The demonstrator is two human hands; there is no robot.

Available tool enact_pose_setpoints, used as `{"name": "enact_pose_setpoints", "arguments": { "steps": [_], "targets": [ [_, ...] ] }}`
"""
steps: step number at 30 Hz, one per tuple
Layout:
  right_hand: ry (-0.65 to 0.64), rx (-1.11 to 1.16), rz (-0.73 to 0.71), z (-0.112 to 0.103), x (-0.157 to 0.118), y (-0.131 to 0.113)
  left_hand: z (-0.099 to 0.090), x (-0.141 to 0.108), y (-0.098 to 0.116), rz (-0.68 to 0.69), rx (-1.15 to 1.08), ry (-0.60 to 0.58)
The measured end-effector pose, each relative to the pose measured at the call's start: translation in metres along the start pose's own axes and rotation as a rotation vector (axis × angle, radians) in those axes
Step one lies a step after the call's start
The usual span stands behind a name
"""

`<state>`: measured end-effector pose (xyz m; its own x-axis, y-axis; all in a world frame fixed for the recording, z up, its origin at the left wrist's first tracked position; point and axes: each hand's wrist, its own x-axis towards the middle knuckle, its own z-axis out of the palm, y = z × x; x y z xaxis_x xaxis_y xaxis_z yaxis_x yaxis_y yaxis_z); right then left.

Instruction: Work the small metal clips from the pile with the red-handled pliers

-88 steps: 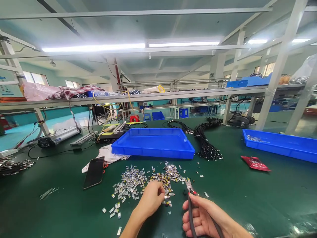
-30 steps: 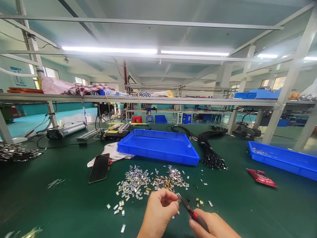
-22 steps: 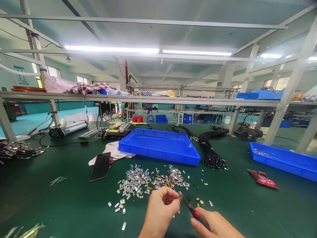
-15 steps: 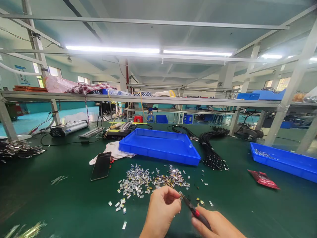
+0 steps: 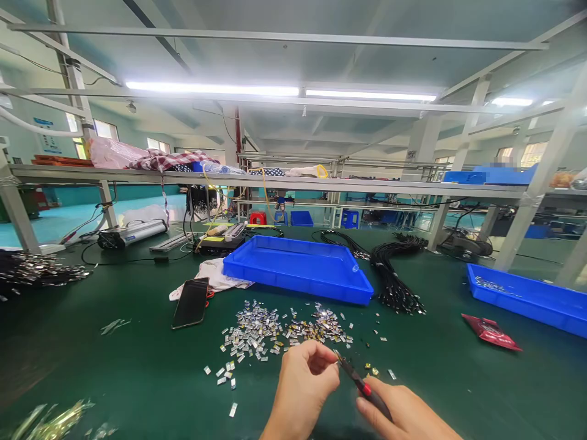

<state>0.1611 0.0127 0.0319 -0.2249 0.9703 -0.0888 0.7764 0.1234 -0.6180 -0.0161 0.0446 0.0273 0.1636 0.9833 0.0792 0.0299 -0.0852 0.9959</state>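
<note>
My left hand (image 5: 305, 382) is closed in a pinch between thumb and forefinger; the small piece at its fingertips is too tiny to make out. My right hand (image 5: 394, 408) grips a pair of pliers (image 5: 360, 382) with dark handles and a red band. The pliers' tips meet the left fingertips. Just beyond the hands lies a loose pile of small shiny metal pieces (image 5: 254, 330), with more brownish ones (image 5: 316, 327) to its right. Several single pieces are scattered at the pile's left, and a few gold bits (image 5: 372, 370) lie near the pliers.
Behind the pile stands a blue tray (image 5: 298, 284), with a phone (image 5: 190, 304) to its left and black cables (image 5: 392, 275) to its right. At the right are another blue tray (image 5: 527, 299) and a red packet (image 5: 490, 332). Clear and gold strips (image 5: 57, 421) lie front left.
The whole view has shifted slightly, so things sit a little further right. Both hands keep nearly the same pose, with the pliers' tips still at the left fingertips.
</note>
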Motion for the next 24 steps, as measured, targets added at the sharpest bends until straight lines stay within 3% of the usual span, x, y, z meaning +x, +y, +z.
{"name": "enact_pose_setpoints", "arguments": {
  "steps": [7,17,24],
  "targets": [
    [0.027,0.033,-0.02,0.002,0.001,0.002,0.0,0.003,-0.002,0.008,0.017,0.009],
    [-0.069,-0.178,0.0,0.001,0.004,-0.004,-0.002,0.002,-0.001,-0.018,-0.044,-0.003],
    [-0.032,-0.243,0.005,0.01,0.013,0.008,-0.003,0.001,0.005,-0.042,-0.086,-0.021]
  ]
}}
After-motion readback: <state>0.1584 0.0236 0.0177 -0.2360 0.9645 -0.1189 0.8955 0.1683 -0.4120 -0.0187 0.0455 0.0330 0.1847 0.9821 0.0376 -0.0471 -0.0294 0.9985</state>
